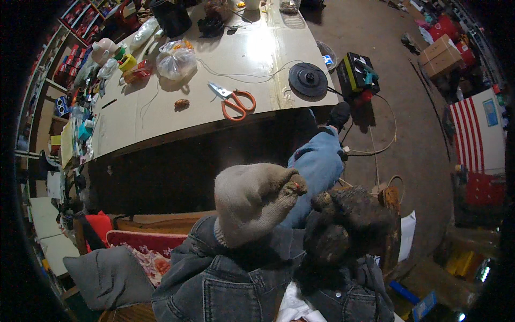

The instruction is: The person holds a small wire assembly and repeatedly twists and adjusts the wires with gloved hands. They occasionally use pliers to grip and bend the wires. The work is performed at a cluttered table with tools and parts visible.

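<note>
My left hand (252, 201), in a grey knitted glove, is raised over my lap. Its fingers are bent together, with a small reddish spot at their tips that I cannot make out. Close by on the right, my right hand (351, 222) looks dark and fuzzy, apparently gloved. Its fingers are curled and deep in shadow, so whatever they hold is hidden. A gap separates the two hands. Beyond them on the table (177, 129) lie orange-handled scissors (227, 95), a small brown lump (181, 103) and a round black appliance base (308, 80).
A knotted plastic bag (176, 61), a thin wire and a black container (170, 19) are farther back on the table. A black-and-yellow box (357, 75) stands on the floor (370, 32) right of it. A grey cushion (110, 276) lies at my left. Stocked shelves line both sides.
</note>
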`<state>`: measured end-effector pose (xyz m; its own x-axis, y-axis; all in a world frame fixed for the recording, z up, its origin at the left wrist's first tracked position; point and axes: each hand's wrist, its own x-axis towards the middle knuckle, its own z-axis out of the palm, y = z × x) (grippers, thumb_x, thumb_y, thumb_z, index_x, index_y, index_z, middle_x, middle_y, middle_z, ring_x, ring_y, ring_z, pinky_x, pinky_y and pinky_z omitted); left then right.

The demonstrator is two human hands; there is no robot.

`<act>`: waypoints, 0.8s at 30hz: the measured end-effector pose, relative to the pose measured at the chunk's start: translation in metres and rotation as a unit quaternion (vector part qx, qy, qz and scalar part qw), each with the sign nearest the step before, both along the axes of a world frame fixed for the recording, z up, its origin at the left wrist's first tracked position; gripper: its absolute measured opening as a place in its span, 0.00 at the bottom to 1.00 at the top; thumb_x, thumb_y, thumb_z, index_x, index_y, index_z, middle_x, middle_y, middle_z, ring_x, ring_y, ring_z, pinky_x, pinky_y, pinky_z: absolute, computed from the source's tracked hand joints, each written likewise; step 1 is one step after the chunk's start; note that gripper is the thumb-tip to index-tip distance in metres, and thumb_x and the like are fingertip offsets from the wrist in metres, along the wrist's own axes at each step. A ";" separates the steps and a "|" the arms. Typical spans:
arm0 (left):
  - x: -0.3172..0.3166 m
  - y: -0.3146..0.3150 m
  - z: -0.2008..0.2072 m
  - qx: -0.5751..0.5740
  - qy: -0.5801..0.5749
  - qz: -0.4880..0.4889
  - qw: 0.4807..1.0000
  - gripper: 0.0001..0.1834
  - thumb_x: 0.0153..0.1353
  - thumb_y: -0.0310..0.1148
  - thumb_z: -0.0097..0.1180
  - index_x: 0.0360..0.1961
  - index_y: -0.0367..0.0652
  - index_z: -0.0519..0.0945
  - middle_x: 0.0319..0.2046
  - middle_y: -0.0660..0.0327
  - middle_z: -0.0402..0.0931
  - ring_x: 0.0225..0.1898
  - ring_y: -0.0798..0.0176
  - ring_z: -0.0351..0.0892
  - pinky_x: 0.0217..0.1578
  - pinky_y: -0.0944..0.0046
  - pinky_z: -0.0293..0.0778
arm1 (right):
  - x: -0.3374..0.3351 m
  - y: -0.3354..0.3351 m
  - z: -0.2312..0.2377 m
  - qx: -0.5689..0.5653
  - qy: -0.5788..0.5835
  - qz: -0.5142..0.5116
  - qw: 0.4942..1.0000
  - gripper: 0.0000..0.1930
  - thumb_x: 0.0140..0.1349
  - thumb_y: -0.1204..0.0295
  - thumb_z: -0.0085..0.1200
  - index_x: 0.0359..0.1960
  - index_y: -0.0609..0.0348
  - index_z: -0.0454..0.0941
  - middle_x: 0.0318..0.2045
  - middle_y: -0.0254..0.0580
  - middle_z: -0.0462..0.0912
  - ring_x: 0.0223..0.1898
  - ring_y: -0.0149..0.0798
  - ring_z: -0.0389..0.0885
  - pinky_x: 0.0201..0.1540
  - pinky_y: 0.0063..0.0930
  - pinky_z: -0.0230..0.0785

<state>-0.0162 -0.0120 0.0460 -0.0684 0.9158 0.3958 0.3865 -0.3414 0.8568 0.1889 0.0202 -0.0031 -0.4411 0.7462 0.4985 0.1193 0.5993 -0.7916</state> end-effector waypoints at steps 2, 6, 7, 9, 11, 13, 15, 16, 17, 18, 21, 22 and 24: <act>-0.001 -0.003 0.000 -0.010 0.006 -0.008 1.000 0.14 0.58 0.32 0.69 0.44 0.38 0.85 0.33 0.52 0.84 0.32 0.53 0.87 0.34 0.60 0.83 | 0.000 -0.002 0.000 0.007 -0.003 0.007 1.000 0.14 0.63 0.63 0.60 0.45 0.58 0.83 0.39 0.48 0.84 0.41 0.51 0.83 0.46 0.47 0.75; -0.008 -0.010 0.001 -0.008 0.043 -0.032 0.999 0.16 0.59 0.31 0.68 0.48 0.39 0.85 0.37 0.52 0.83 0.37 0.52 0.86 0.38 0.58 0.83 | 0.001 -0.001 -0.001 0.018 -0.005 0.017 1.000 0.14 0.62 0.63 0.61 0.45 0.57 0.83 0.39 0.48 0.84 0.42 0.51 0.83 0.46 0.47 0.75; -0.010 -0.011 0.001 -0.021 0.042 -0.045 0.998 0.17 0.59 0.31 0.68 0.49 0.39 0.84 0.39 0.52 0.83 0.38 0.52 0.86 0.40 0.58 0.83 | 0.001 0.000 -0.001 0.021 -0.007 0.019 1.000 0.14 0.62 0.63 0.61 0.45 0.57 0.83 0.39 0.48 0.84 0.42 0.51 0.83 0.46 0.47 0.75; -0.014 -0.011 0.000 -0.003 0.071 -0.053 0.996 0.18 0.59 0.32 0.68 0.51 0.40 0.84 0.43 0.52 0.82 0.42 0.53 0.85 0.42 0.58 0.82 | 0.002 0.001 0.000 0.023 -0.007 0.022 0.999 0.14 0.62 0.63 0.61 0.45 0.57 0.83 0.39 0.48 0.84 0.42 0.51 0.83 0.46 0.47 0.75; -0.014 -0.012 0.000 -0.011 0.091 -0.063 0.994 0.20 0.59 0.32 0.68 0.52 0.40 0.83 0.46 0.52 0.81 0.45 0.53 0.84 0.45 0.59 0.82 | 0.001 0.001 0.000 0.026 -0.009 0.027 0.999 0.14 0.62 0.63 0.61 0.45 0.57 0.83 0.39 0.48 0.84 0.42 0.51 0.83 0.46 0.48 0.75; -0.012 -0.012 0.001 -0.016 0.092 -0.053 0.994 0.18 0.60 0.33 0.67 0.50 0.40 0.83 0.44 0.52 0.81 0.43 0.53 0.84 0.44 0.59 0.81 | 0.001 0.001 0.000 0.027 -0.010 0.030 0.999 0.14 0.62 0.63 0.61 0.45 0.57 0.83 0.40 0.48 0.84 0.42 0.52 0.83 0.46 0.48 0.75; -0.006 -0.012 0.003 -0.045 0.069 -0.008 0.997 0.10 0.61 0.31 0.64 0.42 0.40 0.85 0.34 0.53 0.82 0.34 0.51 0.84 0.36 0.58 0.79 | 0.001 0.001 0.000 0.028 -0.011 0.032 0.999 0.14 0.61 0.63 0.61 0.45 0.57 0.83 0.40 0.48 0.84 0.42 0.52 0.83 0.46 0.48 0.75; -0.003 -0.011 0.005 -0.049 0.052 0.023 0.997 0.05 0.62 0.30 0.62 0.36 0.40 0.86 0.27 0.54 0.82 0.28 0.49 0.84 0.30 0.57 0.77 | 0.001 0.002 0.000 0.031 -0.009 0.034 0.999 0.14 0.61 0.63 0.61 0.45 0.57 0.83 0.40 0.48 0.84 0.42 0.52 0.83 0.46 0.48 0.75; -0.002 -0.011 0.006 -0.062 0.039 0.017 0.997 0.05 0.62 0.29 0.62 0.36 0.40 0.86 0.28 0.54 0.83 0.29 0.49 0.85 0.31 0.57 0.77 | 0.001 0.002 0.000 0.031 -0.010 0.036 0.999 0.14 0.61 0.63 0.61 0.45 0.57 0.83 0.40 0.48 0.84 0.42 0.52 0.83 0.46 0.48 0.75; -0.002 -0.010 0.008 -0.074 0.026 0.012 0.997 0.05 0.63 0.29 0.61 0.36 0.40 0.86 0.28 0.54 0.83 0.30 0.49 0.85 0.31 0.57 0.78 | 0.001 0.002 0.000 0.033 -0.010 0.037 0.999 0.15 0.61 0.63 0.61 0.45 0.57 0.83 0.40 0.48 0.84 0.42 0.52 0.83 0.46 0.48 0.75; -0.003 -0.008 0.008 -0.059 0.032 0.006 0.998 0.06 0.63 0.30 0.61 0.36 0.40 0.86 0.29 0.54 0.84 0.31 0.50 0.86 0.33 0.57 0.78 | 0.001 0.003 0.001 0.036 -0.012 0.040 0.998 0.15 0.61 0.63 0.62 0.46 0.57 0.83 0.40 0.48 0.84 0.42 0.52 0.83 0.47 0.48 0.74; -0.004 -0.008 0.008 -0.044 0.042 0.005 0.998 0.06 0.63 0.30 0.62 0.36 0.40 0.86 0.30 0.54 0.84 0.32 0.50 0.86 0.33 0.57 0.78 | 0.000 0.004 0.001 0.036 -0.012 0.041 0.998 0.15 0.61 0.63 0.62 0.46 0.57 0.83 0.40 0.48 0.84 0.42 0.52 0.83 0.47 0.48 0.74; -0.006 -0.008 0.006 -0.041 0.047 -0.022 0.998 0.13 0.61 0.32 0.66 0.45 0.37 0.85 0.38 0.53 0.82 0.39 0.55 0.84 0.41 0.60 0.82 | 0.000 0.004 0.001 0.038 -0.012 0.043 0.998 0.15 0.61 0.63 0.62 0.46 0.57 0.83 0.40 0.48 0.84 0.42 0.52 0.83 0.47 0.48 0.74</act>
<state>-0.0219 -0.0200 0.0519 0.0071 0.9469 0.3214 0.4533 -0.2896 0.8430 0.1884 0.0242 -0.0020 -0.5148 0.6655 0.5404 0.0840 0.6665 -0.7408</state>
